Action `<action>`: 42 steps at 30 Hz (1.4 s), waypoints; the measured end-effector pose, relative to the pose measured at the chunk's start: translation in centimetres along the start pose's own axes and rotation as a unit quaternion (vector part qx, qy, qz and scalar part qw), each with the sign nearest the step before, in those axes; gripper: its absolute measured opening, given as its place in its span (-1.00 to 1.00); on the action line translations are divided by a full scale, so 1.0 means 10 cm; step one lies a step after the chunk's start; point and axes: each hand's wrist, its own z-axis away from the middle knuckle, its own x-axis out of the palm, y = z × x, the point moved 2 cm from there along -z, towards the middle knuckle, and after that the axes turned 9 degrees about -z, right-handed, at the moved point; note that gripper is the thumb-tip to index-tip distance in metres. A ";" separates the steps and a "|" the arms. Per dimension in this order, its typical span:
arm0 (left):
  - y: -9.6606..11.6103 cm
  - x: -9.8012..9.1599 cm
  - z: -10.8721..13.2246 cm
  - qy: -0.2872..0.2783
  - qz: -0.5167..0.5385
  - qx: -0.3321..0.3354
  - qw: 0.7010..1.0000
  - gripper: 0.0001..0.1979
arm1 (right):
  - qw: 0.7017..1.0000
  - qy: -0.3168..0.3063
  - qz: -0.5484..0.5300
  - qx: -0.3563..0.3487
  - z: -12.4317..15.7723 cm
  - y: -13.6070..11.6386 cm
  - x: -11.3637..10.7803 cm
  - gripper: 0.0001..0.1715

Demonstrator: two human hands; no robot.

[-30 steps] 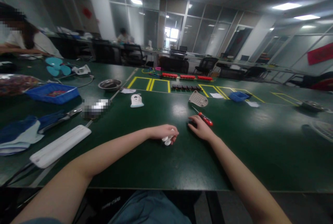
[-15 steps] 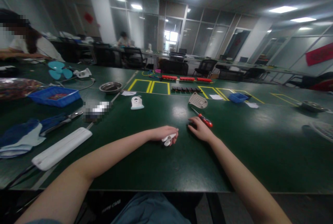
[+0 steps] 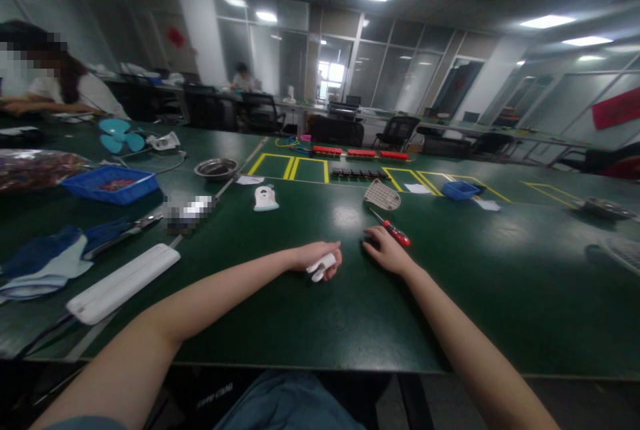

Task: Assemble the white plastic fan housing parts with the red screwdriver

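Observation:
My left hand (image 3: 316, 256) rests on the green table (image 3: 310, 317) with its fingers curled round a small white plastic part (image 3: 321, 266). My right hand (image 3: 386, 250) lies flat on the table just right of it, fingers stretched toward a small dark object under the fingertips. A red-handled screwdriver (image 3: 393, 230) lies right beside my right hand's fingers, touching or nearly touching them. A white grille piece (image 3: 381, 195) sits a little beyond the screwdriver.
A white casing (image 3: 265, 198), a metal bowl (image 3: 215, 167), a blue basket (image 3: 111, 184), a long white bar (image 3: 123, 283) and blue cloth (image 3: 43, 260) lie to the left. A small blue tray (image 3: 459, 190) sits back right. A person sits at far left.
Both hands stay almost where they were; the white part in my left hand has turned slightly. The view has shifted a little.

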 end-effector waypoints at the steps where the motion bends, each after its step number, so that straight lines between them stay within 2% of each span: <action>1: -0.01 0.00 0.00 -0.006 0.003 -0.002 1.000 -0.42 | 1.000 -0.001 0.000 0.001 0.00 0.00 0.00 -0.53; 5: 0.05 0.01 0.04 -0.013 -0.003 0.009 1.000 -0.44 | 1.000 -0.002 0.000 0.003 0.01 0.00 -0.01 -0.54; 11: 0.18 0.07 0.14 -0.021 -0.029 0.040 0.999 -0.58 | 1.000 -0.006 0.003 0.006 0.01 0.00 -0.01 -0.56; 22: 0.10 0.05 0.11 0.014 0.029 0.047 0.998 -0.61 | 1.000 -0.002 0.004 -0.003 0.01 0.02 0.00 -0.55; 28: 0.14 0.06 0.16 -0.003 -0.069 0.040 0.997 -0.64 | 1.000 -0.004 0.005 -0.005 0.00 0.07 0.02 -0.55; 31: 0.17 0.11 0.19 -0.024 -0.145 0.024 0.989 -0.64 | 1.000 -0.006 0.005 -0.007 -0.01 0.08 0.02 -0.56; 34: 0.18 0.16 0.20 -0.021 -0.203 0.011 0.979 -0.65 | 1.000 -0.008 0.004 -0.006 -0.01 0.07 0.02 -0.56; 42: 0.20 0.18 0.21 -0.012 -0.224 -0.006 0.974 -0.68 | 1.000 -0.013 0.003 -0.001 0.00 0.01 0.00 -0.55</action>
